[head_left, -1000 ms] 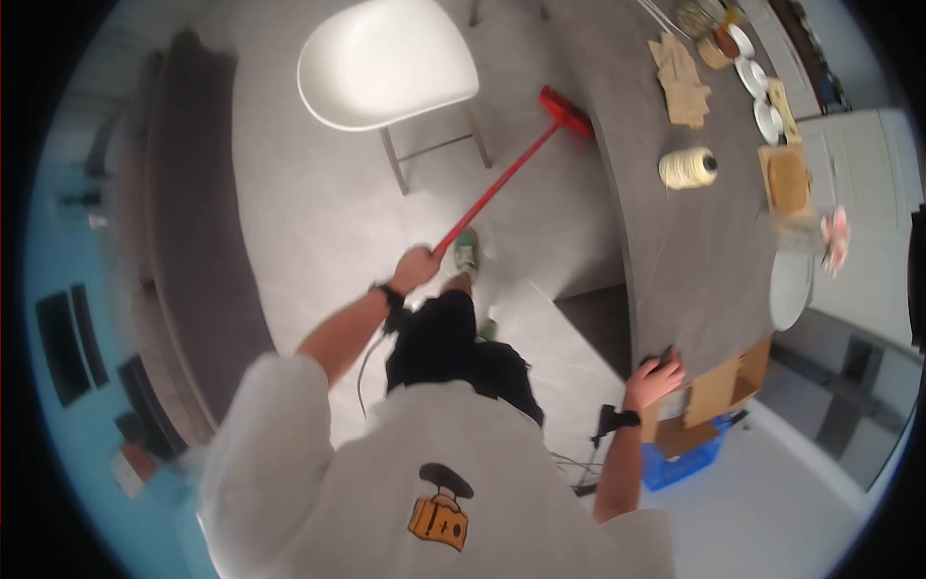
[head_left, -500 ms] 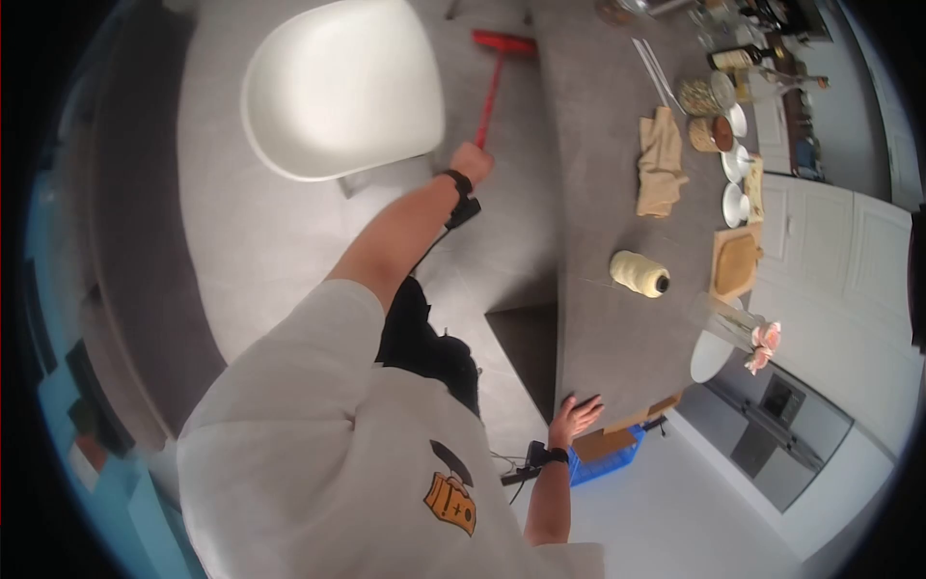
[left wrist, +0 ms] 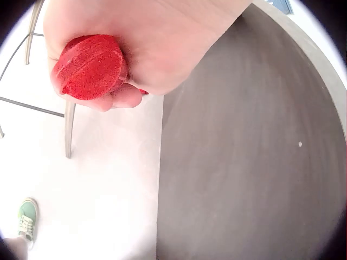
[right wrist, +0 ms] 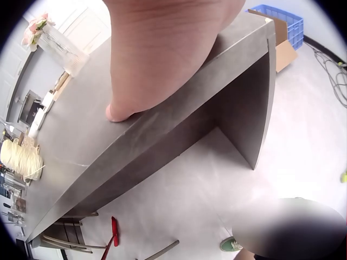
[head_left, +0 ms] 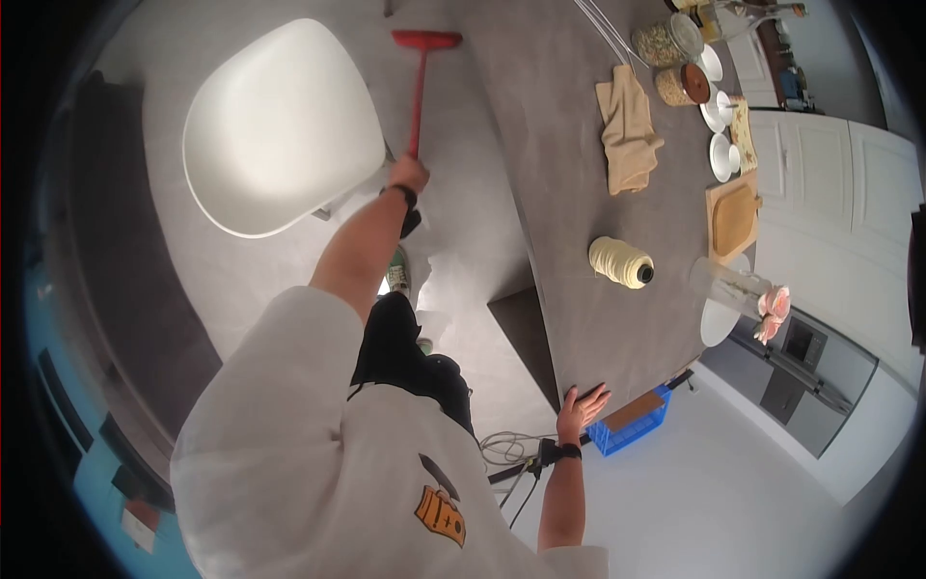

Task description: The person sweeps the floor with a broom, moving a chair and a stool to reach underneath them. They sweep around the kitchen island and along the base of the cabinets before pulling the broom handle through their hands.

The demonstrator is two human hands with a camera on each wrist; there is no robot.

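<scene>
In the head view my left hand (head_left: 409, 174) grips the end of a red handle (head_left: 418, 111), which runs to a flat red head (head_left: 426, 40) on the floor beside the grey counter. The left wrist view has the round red handle end (left wrist: 92, 67) poking out of my curled left hand (left wrist: 141, 43). My right hand (head_left: 582, 409) rests on the counter's near corner with its fingers spread. In the right wrist view that hand (right wrist: 162, 59) lies on the counter edge (right wrist: 135, 132), its fingers mostly hidden.
A white chair (head_left: 285, 130) stands left of the red handle. On the counter (head_left: 540, 145) are a cream spool (head_left: 617, 262), a tan cloth (head_left: 629, 135), jars (head_left: 667, 43) and a vase with pink flowers (head_left: 772, 307). A blue crate (head_left: 632, 431) and cables (head_left: 506, 447) lie near the right hand.
Compared with a second ago, my left arm has stretched forward and the red head has moved farther along the floor beside the counter. My right hand stays at the counter corner. The view has shifted.
</scene>
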